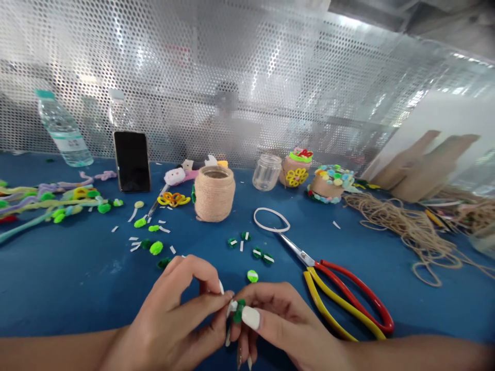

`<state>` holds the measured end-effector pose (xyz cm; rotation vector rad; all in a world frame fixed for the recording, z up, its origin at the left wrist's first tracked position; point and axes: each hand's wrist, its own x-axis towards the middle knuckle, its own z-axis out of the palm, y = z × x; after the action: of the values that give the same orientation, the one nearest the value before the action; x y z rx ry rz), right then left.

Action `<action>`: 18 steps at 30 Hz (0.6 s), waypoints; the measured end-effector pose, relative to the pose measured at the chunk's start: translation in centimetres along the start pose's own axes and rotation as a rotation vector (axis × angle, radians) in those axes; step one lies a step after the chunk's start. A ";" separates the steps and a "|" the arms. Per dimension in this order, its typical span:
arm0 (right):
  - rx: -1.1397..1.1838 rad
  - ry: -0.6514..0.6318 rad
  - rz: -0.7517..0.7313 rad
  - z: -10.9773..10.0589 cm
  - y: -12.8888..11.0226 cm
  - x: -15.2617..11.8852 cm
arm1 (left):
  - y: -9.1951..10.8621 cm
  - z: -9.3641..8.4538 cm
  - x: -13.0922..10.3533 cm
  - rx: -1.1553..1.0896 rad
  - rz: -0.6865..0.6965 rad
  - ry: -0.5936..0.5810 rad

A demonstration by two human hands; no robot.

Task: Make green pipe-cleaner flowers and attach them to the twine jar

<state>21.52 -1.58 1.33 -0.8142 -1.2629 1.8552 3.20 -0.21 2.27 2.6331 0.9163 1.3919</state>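
Note:
At the front of the table, my right hand (pixel 284 322) pinches a small dark green fuzzy piece (pixel 238 311) between thumb and fingers. My left hand (pixel 181 309) meets it there, its fingertips closed on a small white strip (pixel 232 306) against the green piece. Just beyond lies a bright green pom-pom (pixel 252 276) with a white strip across it. Several dark green fuzzy pieces (pixel 263 255) with white strips lie farther back. Bright green pom-poms (pixel 156 248) and loose white strips are left of them. Scissors (pixel 309 263) with red and yellow handles rest beside my right hand.
A twine-wrapped jar (pixel 214 198) stands mid-table, with a clear glass jar (pixel 266 172) and decorated jar (pixel 296 170) behind. Loose twine (pixel 406 226) spreads at right. A phone (pixel 132 162), water bottle (pixel 65 131) and coloured fuzzy stems (pixel 46 198) are at left.

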 end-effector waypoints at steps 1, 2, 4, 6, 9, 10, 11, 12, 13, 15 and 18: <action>0.006 0.007 0.001 0.0 0.0 0.0 | 0.0 0.0 0.1 0.007 0.003 0.002; 0.015 0.013 0.004 0.1 -0.1 0.0 | 0.1 -0.1 0.1 0.017 0.009 0.009; 0.044 0.025 0.009 0.1 -0.2 0.0 | 0.2 -0.1 0.3 0.038 0.025 0.029; 0.064 0.038 0.010 0.1 -0.2 0.0 | 0.3 -0.2 0.5 0.053 0.024 0.053; 0.084 0.050 0.012 0.0 -0.2 0.0 | 0.3 -0.2 0.7 0.066 0.012 0.070; 0.088 0.053 0.014 -0.1 -0.1 0.0 | 0.3 -0.3 0.7 0.064 0.006 0.069; 0.091 0.052 0.011 -0.1 0.0 0.0 | 0.3 -0.3 0.7 0.058 0.000 0.065; 0.092 0.049 0.006 -0.2 0.0 0.0 | 0.3 -0.3 0.7 0.049 -0.006 0.059; 0.089 0.047 0.001 -0.2 0.1 0.0 | 0.3 -0.3 0.7 0.039 -0.010 0.052; 0.080 0.047 0.002 -0.3 0.1 0.0 | 0.2 -0.3 0.6 0.023 -0.020 0.038; 0.064 0.052 0.016 -0.3 0.1 0.1 | 0.2 -0.2 0.4 0.005 -0.029 0.019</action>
<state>21.72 -1.40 1.17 -0.8348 -1.1624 1.8655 3.34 -0.25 2.79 2.6035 0.9572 1.4128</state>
